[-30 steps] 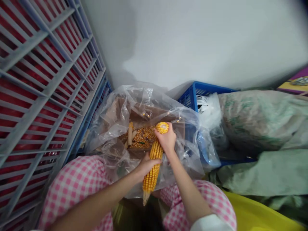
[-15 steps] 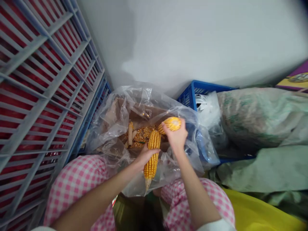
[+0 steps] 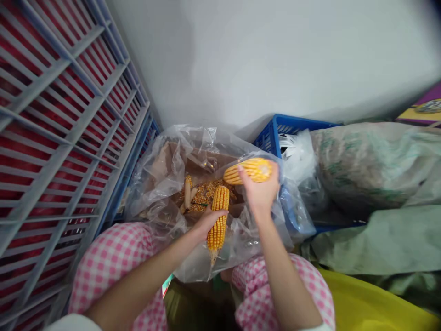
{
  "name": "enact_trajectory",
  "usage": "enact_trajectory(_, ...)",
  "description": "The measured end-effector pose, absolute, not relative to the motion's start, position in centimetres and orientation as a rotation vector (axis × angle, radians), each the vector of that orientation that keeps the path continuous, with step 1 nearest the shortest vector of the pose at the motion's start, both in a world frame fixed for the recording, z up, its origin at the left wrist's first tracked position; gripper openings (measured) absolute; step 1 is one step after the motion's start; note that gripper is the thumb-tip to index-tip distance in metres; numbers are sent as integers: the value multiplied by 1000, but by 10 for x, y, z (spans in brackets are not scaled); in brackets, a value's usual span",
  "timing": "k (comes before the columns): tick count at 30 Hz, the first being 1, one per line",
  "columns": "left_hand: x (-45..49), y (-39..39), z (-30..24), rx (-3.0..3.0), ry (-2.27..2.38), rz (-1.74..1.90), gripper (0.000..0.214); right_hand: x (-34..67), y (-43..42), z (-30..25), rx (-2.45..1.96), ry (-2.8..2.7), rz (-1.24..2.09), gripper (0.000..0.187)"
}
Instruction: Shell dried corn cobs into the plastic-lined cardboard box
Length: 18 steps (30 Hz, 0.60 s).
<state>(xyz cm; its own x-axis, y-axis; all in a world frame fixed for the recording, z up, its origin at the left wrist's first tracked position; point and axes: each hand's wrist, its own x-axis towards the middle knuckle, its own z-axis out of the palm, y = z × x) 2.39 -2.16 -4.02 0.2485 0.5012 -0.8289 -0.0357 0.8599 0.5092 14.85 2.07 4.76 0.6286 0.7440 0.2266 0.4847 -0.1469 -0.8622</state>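
Left hand (image 3: 208,222) grips an upright cob (image 3: 217,221), tip down, its fingers (image 3: 220,213) wrapped closed around the kernels at mid-length. Right hand (image 3: 262,191) holds a second cob (image 3: 250,170) nearly level, fingers (image 3: 248,168) curled closed over it, raised above the far side of the bag. The two cobs are near each other, not touching.

Both cobs are over a clear plastic bag (image 3: 193,140), which lines a brown cardboard liner (image 3: 220,159). Loose yellow kernels (image 3: 207,193) lie in a heap at the bag's bottom, with a couple of pale bare cobs (image 3: 187,193) at the heap's left edge.

Grey-and-red crates (image 3: 69,115) stand along the left, and a white wall (image 3: 275,55) runs behind. A blue crate (image 3: 275,135) sits just beyond the bag's right side, with a stuffed sack (image 3: 365,161) to its right. A yellow tub (image 3: 365,299) sits at the bottom right corner. Pink gingham trousers (image 3: 110,262) cover the person's knees on both sides of the bag.
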Motion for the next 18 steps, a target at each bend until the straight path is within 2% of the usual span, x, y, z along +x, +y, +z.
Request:
enact_trajectory(2,24,-13,-37,408,1300,380,34,158,17,73,-1572,-933,98,48)
enact_trajectory(4,24,-10,-35,389,1326,387,31,158,14,73,-1493,-885,-24,50)
enact_trajectory(8,26,-26,-36,313,1260,348,22,130,20,19,-2010,-1125,515,46)
enact_trajectory(10,29,-34,-37,434,1211,452,39,123,25,11,-2063,-1207,546,49)
enact_trajectory(12,30,-33,-38,462,1188,442,36,129,26,32,-1962,-1147,480,50)
enact_trajectory(15,27,-19,-38,434,1302,446,26,148,20,80,-1657,-1020,177,49)
enact_trajectory(17,25,-11,-36,439,1358,453,27,153,17,85,-1609,-957,55,49)
enact_trajectory(18,24,-10,-34,452,1364,458,29,151,17,75,-1668,-984,117,51)
